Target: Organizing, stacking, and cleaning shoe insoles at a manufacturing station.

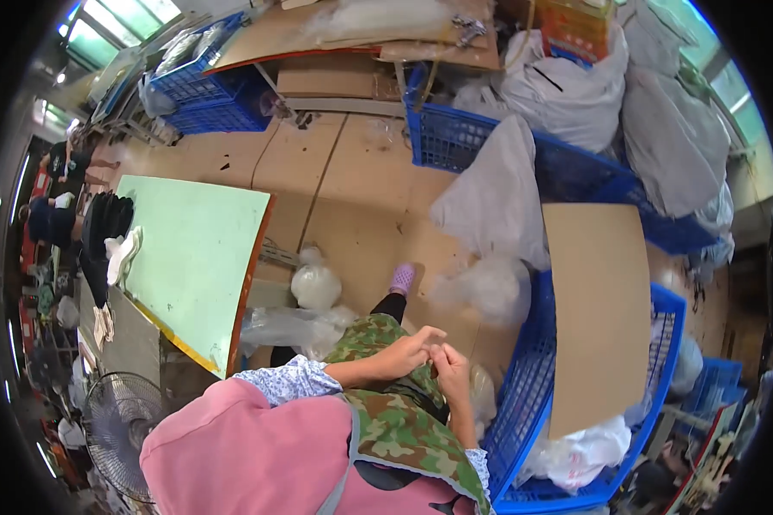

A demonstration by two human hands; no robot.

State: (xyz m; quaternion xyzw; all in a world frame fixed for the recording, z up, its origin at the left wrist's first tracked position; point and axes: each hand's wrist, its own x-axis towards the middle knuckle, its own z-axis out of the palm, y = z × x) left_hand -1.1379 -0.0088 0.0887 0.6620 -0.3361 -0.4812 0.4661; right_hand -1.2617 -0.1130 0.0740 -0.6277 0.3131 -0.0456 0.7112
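My left hand [410, 353] and my right hand [452, 371] meet above my lap, over a camouflage-patterned apron [365, 336]. The fingers of both are bent and pinched together, tips touching or nearly so. Whatever lies between them, if anything, is too small to make out. The left forearm comes out of a floral sleeve [285, 378] and reaches across from the left. From below right rises the other forearm. Just right of my right hand is a pale plastic bag [483, 396], partly hidden by the arm.
A light green tabletop [193, 249] stands to the left, with white gloves [122, 254] at its edge and a fan [122, 425] nearby. On the right, a cardboard sheet [599, 318] lies across a blue crate [524, 399]. Filled bags [498, 193] and further crates stand ahead. Two people are far left.
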